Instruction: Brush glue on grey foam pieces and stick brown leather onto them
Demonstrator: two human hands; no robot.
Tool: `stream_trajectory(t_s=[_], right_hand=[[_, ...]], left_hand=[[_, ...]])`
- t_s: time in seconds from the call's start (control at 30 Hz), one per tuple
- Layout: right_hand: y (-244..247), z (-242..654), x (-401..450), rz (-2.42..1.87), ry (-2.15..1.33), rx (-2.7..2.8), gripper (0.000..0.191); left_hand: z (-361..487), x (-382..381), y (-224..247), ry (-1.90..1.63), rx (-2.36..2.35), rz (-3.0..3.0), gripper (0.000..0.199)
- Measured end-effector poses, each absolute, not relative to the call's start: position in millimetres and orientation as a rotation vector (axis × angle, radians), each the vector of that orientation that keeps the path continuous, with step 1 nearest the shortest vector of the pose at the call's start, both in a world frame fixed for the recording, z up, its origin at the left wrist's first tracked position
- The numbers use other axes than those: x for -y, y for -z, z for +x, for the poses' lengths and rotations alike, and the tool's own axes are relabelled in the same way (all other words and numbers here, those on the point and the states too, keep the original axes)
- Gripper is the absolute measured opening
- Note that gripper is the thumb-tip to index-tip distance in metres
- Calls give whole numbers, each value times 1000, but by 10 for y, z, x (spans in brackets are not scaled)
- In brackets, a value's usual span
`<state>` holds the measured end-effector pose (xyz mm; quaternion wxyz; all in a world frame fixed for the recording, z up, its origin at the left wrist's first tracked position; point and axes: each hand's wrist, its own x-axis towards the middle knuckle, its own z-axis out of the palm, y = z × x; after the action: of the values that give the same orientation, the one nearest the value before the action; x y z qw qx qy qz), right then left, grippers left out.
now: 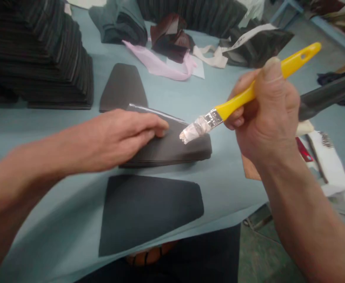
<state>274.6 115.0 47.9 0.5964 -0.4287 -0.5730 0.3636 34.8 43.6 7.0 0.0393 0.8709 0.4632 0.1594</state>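
My right hand [267, 102] is closed round the yellow handle of a paintbrush [237, 101]. Whitish paste or wrapping covers the brush tip, which points down-left over a small stack of dark panels [175, 143]. Along the stack's far edge runs a shiny wet-looking strip. My left hand [131, 133] lies on the stack with its fingers stretched out, pressing the top panel. Nearer to me is a single dark tapered panel [151, 212] flat on the table. Behind the stack lies another tapered panel [123, 86], partly covered by it.
Tall piles of dark panels [43, 59] stand at the left on the blue-grey table [81, 137]. Pink cloth [160, 65], dark fabric [125, 23] and pale strips [213, 55] lie at the back. On the right are a dark roll [328, 94] and a white object [331, 161].
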Motion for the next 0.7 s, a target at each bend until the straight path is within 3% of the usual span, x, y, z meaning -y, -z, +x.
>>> stream_trajectory(t_s=[0.2, 0.3, 0.37, 0.47, 0.7], right_hand=[[-385, 2493, -1074, -994, -954, 1444, 37], [-386, 2309, -1114, -983, -1023, 1517, 38], [-389, 2186, -1154, -944, -1064, 1546, 43], [-389, 2015, -1203, -907, -1112, 1592, 47], [-366, 1772, -1193, -872, -1224, 1537, 39]], left_hand=[[330, -651, -131, -412, -1640, 2634, 88], [228, -1165, -347, -297, -1387, 2396, 100], [158, -1445, -476, -248, -995, 2046, 94], [103, -1662, -562, -305, -859, 1739, 99], [97, -1730, -495, -362, -775, 1726, 99]])
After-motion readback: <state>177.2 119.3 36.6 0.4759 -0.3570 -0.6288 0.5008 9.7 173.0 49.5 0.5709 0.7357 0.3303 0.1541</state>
